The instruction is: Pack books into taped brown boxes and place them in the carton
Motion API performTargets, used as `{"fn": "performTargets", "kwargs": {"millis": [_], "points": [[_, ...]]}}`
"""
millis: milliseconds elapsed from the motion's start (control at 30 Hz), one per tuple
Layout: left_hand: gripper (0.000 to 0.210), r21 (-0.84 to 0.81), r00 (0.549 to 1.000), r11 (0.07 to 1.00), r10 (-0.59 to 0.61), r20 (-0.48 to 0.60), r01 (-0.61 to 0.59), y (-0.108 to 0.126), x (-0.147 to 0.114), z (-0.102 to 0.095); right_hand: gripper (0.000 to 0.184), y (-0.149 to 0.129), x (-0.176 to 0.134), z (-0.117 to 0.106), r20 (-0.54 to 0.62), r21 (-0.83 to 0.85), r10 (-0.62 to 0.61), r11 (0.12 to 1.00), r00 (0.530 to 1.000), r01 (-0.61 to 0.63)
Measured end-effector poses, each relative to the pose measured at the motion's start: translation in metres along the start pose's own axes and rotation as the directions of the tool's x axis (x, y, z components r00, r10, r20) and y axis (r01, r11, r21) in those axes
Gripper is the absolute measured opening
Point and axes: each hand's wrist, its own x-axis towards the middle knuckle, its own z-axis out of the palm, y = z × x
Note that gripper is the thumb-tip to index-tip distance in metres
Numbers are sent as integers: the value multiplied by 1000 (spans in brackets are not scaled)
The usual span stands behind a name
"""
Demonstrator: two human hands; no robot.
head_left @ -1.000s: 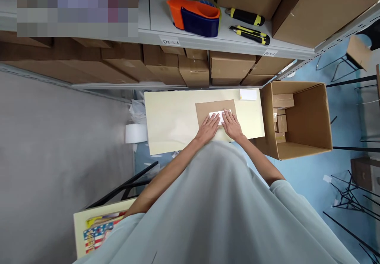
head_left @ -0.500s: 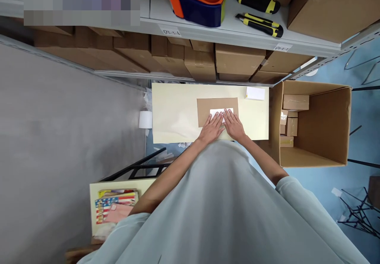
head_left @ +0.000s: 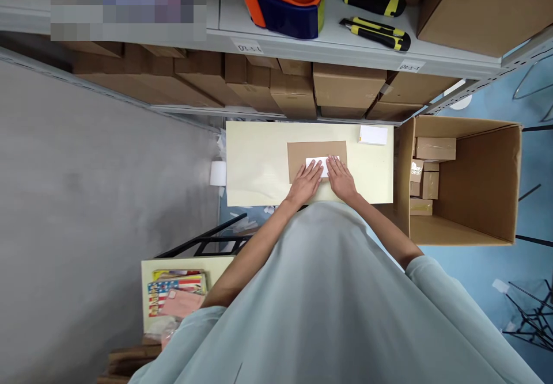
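Note:
On the pale yellow table [head_left: 254, 165] lies a flat brown cardboard piece [head_left: 298, 152], with a white label [head_left: 317, 162] on its right part. My left hand [head_left: 307, 179] rests flat over the label's left side, fingers stretched out. My right hand [head_left: 340, 178] lies flat at the label's right end, fingers extended and pointing away from me. Both hands press down on the cardboard, a little apart, and grip nothing. Part of the label and the cardboard's near edge are hidden under the hands.
A small white box [head_left: 373, 135] stands at the table's back right. Right of the table, a large open carton [head_left: 475, 182] holds several small boxes. An orange and blue tape dispenser [head_left: 287, 12] and two utility knives [head_left: 375, 33] lie on the shelf [head_left: 268, 44] ahead.
My hands have slid apart slightly, left hand to the left and right hand a little to the right, uncovering more of the label's middle. The view has shifted slightly.

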Motion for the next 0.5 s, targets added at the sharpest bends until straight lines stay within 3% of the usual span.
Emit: {"fn": "performTargets", "kwargs": {"millis": [267,500], "points": [[42,-47,998,998,-34,-60,31,-21,-5,-11,63,15,-12,-10,-24,19,48,999,999,-48],[33,-75,974,985,-163,-158,153,-13,10,-5,55,10,1,-7,-20,-15,-28,1000,999,28]]}}
